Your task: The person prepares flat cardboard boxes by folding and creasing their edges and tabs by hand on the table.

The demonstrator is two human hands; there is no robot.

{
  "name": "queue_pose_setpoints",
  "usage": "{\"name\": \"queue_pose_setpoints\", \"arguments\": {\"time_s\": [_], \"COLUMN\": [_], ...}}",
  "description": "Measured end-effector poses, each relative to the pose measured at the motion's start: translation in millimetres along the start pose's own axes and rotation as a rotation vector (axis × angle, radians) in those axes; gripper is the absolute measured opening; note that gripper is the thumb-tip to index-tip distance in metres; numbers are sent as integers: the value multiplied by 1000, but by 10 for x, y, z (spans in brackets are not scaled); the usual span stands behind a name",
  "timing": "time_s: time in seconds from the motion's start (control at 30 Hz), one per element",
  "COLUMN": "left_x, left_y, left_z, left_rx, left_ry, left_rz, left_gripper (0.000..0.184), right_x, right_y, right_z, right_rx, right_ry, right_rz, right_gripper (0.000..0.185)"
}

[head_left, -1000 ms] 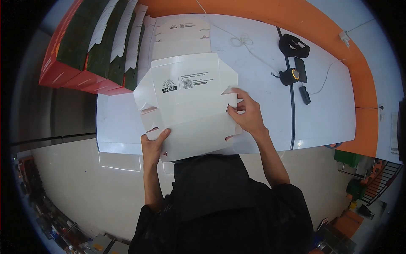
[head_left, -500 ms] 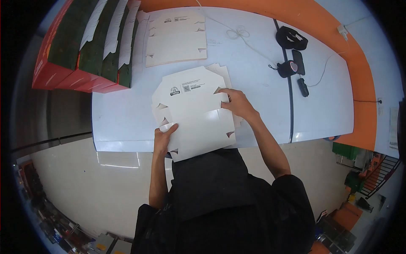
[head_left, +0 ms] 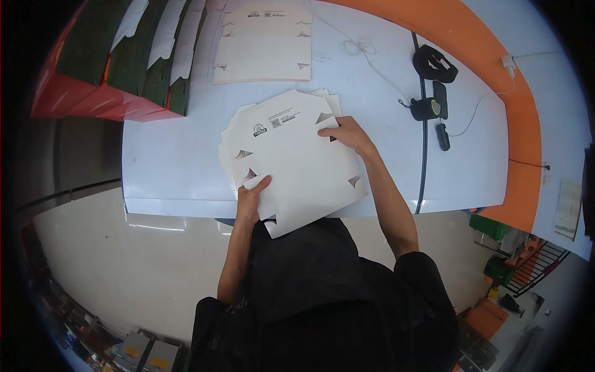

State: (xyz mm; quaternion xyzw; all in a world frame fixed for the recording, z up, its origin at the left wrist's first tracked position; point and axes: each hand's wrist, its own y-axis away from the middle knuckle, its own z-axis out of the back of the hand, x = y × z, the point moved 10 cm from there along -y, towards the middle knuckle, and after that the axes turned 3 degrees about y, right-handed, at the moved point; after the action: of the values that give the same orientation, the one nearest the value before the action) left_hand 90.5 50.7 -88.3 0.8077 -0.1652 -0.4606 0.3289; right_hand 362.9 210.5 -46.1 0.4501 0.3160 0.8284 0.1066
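A pale die-cut cardboard sheet [head_left: 304,161] lies tilted over the table's front edge, with a printed logo near its far end and curved slots along both sides. My left hand [head_left: 250,199] grips its left edge near the front corner, thumb on top. On the far right edge, my right hand [head_left: 350,134] pinches it beside a slot, thumb on the face and fingers partly hidden. More sheets [head_left: 227,146] fan out underneath, their edges showing at the left and far side. Beyond them, a neat stack of similar sheets [head_left: 266,56] rests on the table.
Red and green box-like holders [head_left: 139,80] with papers stand at the table's left. On the right are a black strap [head_left: 435,62], a phone-like slab [head_left: 439,99], a round black device [head_left: 425,109] and a small black object [head_left: 442,136]. A thin white cable [head_left: 359,46] crosses the table.
The sheet in my hands has turned slightly, its near end swinging right. Both hands stay on it, the left a little further right. The whole view has shifted slightly.
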Motion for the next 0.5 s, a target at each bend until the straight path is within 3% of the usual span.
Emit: {"name": "queue_pose_setpoints", "arguments": {"time_s": [0.13, 0.33, 0.5], "left_x": [60, 127, 250], "left_y": [-17, -59, -117], "left_z": [-23, 29, 141], "left_rx": [-13, -47, -114], "left_ry": [67, 64, -2], "left_rz": [12, -30, 50], "left_gripper": [40, 41, 41], "right_x": [0, 200, 467], "right_y": [-30, 92, 170], "right_z": [29, -117, -608], "right_rx": [-113, -428, -680], "right_ry": [216, 609, 971], "right_rz": [-46, 29, 278], "right_gripper": [51, 30, 19]}}
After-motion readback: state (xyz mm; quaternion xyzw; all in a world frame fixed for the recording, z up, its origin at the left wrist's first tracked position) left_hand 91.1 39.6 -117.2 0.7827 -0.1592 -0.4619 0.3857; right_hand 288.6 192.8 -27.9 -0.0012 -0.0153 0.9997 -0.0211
